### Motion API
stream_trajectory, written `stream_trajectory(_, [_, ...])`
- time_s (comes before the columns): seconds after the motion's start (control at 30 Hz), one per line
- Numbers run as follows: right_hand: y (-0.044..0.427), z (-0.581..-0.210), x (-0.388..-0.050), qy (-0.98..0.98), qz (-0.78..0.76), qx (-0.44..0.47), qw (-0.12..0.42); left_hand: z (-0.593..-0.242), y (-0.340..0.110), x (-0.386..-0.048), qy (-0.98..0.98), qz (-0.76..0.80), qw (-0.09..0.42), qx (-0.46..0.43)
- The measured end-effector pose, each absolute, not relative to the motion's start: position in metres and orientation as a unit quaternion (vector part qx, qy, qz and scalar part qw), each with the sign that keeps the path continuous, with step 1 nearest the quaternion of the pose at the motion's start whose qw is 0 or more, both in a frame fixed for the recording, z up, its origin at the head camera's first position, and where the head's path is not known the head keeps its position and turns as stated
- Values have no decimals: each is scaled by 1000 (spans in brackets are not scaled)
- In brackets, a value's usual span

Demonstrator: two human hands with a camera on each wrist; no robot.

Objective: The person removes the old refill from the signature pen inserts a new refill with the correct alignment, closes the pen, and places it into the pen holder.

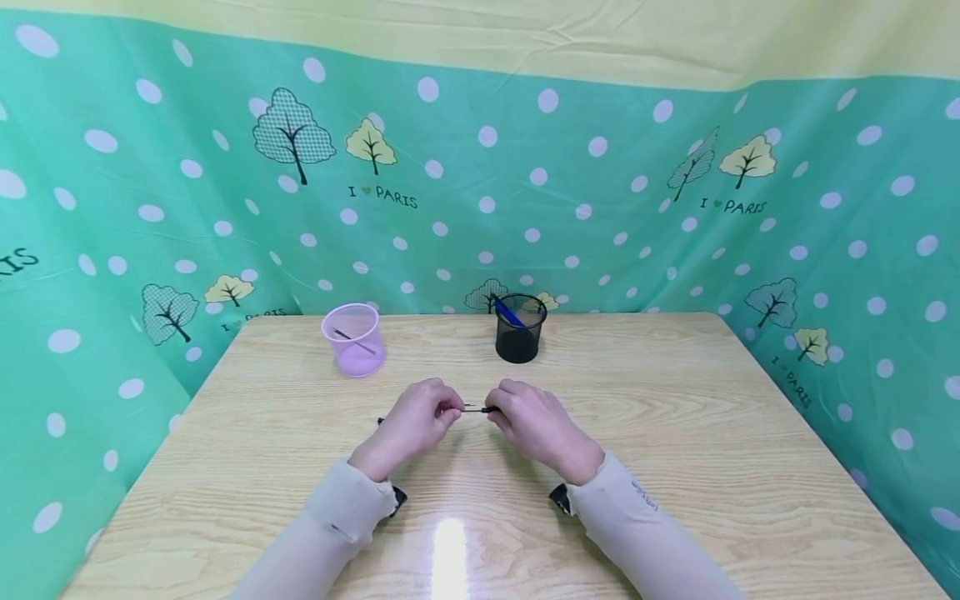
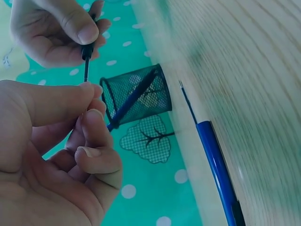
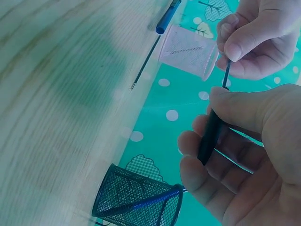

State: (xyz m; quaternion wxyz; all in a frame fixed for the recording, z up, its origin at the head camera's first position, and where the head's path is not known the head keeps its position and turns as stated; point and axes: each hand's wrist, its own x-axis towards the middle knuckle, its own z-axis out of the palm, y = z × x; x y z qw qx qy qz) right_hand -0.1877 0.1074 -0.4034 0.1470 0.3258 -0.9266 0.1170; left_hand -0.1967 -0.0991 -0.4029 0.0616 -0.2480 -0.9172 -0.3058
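Above the middle of the bench (image 1: pixel 660 417), the left hand (image 1: pixel 416 421) pinches a slender dark rod (image 3: pixel 226 75) between thumb and forefinger, tips closed on it, remaining fingers bent. Right hand (image 1: pixel 536 421): thumb and fingers closed around a black cylindrical piece (image 3: pixel 210 136), smooth and much thicker than the rod. Rod and piece are in line between the hands, the rod meeting the piece's end; cannot tell how far it runs inside. On the bench, beneath the hands, lies a glossy blue barrel (image 2: pixel 218 169) with a thin tipped refill (image 2: pixel 188 101) projecting from one end. Farther back: round lilac cup (image 1: pixel 352 362), see-through wall, a thin dark stick leaning inside; black wire-mesh cup (image 1: pixel 517 346) holding a blue pen (image 1: pixel 508 312), slanted. Bench surface: pale, streaky wood grain. Behind: creased green cloth (image 1: pixel 465 200), white dots, printed trees.
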Motion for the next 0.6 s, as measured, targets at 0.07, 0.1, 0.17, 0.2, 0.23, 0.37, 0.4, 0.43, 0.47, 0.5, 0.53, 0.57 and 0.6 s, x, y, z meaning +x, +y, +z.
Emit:
stream_trajectory(0.07, [107,-403,-188,-927,117,326,144,-403,-100,-197,-918,-305,60,-244])
stream_trajectory(0.1, [107,-403,-188,-927,119,326,143,-403,-100,-197,-919,-306,59,-241])
stream_trajectory(0.17, [107,-404,-188,-927,120,325,142,-402,-101,-197,-920,-307,56,-236])
stream_trajectory(0.2, [107,-404,-188,-927,120,325,143,-402,-101,-197,-920,-309,54,-234])
stream_trajectory(0.23, [107,-404,-188,-927,121,325,143,-403,-101,-197,-920,-310,54,-233])
stream_trajectory(0.37, [107,-404,-188,-927,122,325,143,-403,-103,-198,-921,-310,47,-230])
stream_trajectory(0.4, [107,-404,-188,-927,122,324,143,-403,-103,-198,-921,-311,45,-230])
stream_trajectory(0.43, [107,-404,-188,-928,122,323,142,-402,-103,-198,-922,-311,43,-229])
stream_trajectory(0.47, [107,-404,-188,-928,122,323,142,-402,-104,-198,-922,-312,39,-226])
stream_trajectory(0.5, [107,-403,-188,-928,122,322,141,-401,-105,-198,-922,-313,37,-225])
stream_trajectory(0.53, [107,-403,-188,-929,122,321,141,-400,-106,-198,-922,-314,36,-224])
stream_trajectory(0.57, [107,-403,-188,-929,122,319,140,-399,-107,-198,-922,-315,34,-223])
stream_trajectory(0.6, [108,-403,-188,-930,123,318,139,-398,-108,-198,-922,-314,33,-224])
